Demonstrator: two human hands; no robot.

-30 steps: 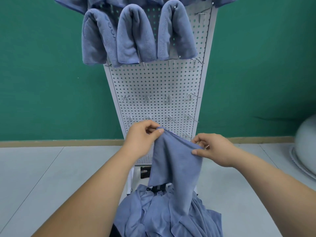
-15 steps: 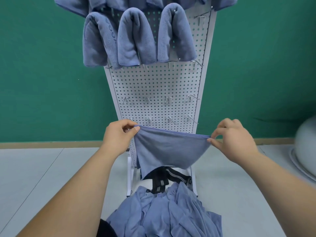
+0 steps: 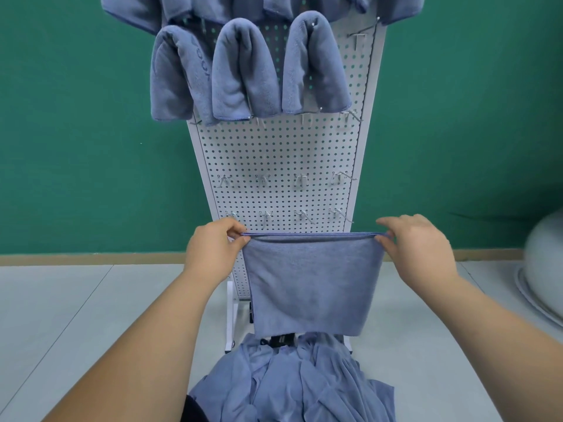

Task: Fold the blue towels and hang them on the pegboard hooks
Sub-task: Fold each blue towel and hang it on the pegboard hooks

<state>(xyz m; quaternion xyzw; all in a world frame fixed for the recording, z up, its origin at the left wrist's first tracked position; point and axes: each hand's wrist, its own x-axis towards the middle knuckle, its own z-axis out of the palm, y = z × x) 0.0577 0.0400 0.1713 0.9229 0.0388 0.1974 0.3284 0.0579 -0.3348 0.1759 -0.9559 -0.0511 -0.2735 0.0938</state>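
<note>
Hanging flat between two raised hands, the blue towel (image 3: 310, 284) is stretched taut just in front of the white pegboard (image 3: 283, 153), below its bare hooks (image 3: 300, 179). The left hand (image 3: 213, 248) has its fingers pinching the top left corner, and the right hand (image 3: 417, 248) pinches the top right. Three folded towels (image 3: 243, 68) hang up high; a rumpled heap of towels (image 3: 298, 379) lies underneath.
</note>
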